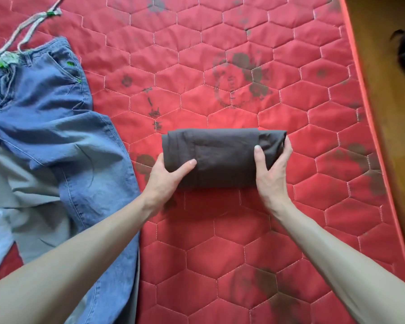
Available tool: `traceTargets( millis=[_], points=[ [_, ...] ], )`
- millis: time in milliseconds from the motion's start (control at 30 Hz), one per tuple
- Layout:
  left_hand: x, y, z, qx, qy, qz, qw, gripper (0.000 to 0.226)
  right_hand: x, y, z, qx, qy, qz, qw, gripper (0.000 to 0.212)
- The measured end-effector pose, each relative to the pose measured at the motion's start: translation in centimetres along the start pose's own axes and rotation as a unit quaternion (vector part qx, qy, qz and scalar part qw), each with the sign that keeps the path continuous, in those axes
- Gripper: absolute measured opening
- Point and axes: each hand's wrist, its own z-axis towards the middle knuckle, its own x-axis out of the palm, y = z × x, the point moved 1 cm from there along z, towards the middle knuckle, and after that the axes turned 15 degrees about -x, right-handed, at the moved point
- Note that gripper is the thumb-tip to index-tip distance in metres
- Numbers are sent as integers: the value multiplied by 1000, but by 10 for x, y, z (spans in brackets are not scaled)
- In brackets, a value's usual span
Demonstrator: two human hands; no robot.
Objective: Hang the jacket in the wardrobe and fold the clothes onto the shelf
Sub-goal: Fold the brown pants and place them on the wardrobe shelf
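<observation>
Folded dark garment (222, 157): compact roll-like bundle lying on the red quilted mattress (243, 66), right of the unfolded blue jeans (56, 127); long axis runs left to right across the view. Left hand (166, 174) and right hand (272, 167) each grip one end, thumbs on top, fingers wrapped round, apparently to keep the folds together for lifting toward the shelf.

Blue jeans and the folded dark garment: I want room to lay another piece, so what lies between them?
In the head view, only bare red mattress separates the blue jeans from the folded dark garment.
</observation>
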Motion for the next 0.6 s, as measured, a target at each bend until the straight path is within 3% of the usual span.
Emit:
traceTargets(
  millis=[133, 267, 333, 433, 500, 600],
  points=[
    [1, -3, 22, -35, -27, 110, 993, 62, 11, -23, 15, 45, 80, -45, 995, 75],
    [10, -9, 32, -55, -116, 240, 962, 74, 19, -37, 17, 78, 112, -194, 971, 79],
    [13, -13, 33, -73, -134, 264, 952, 79, 19, -32, 16, 30, 81, -277, 957, 83],
    [16, -18, 31, -91, -140, 269, 949, 90, 15, -26, 20, -131, 70, -375, 915, 77],
    [20, -16, 24, -18, -208, 343, 916, 99, 18, -26, 20, -194, 118, -394, 891, 71],
    [30, -8, 18, 223, -264, 428, 835, 81, 27, -37, 13, -195, 177, -400, 878, 72]
  ],
)
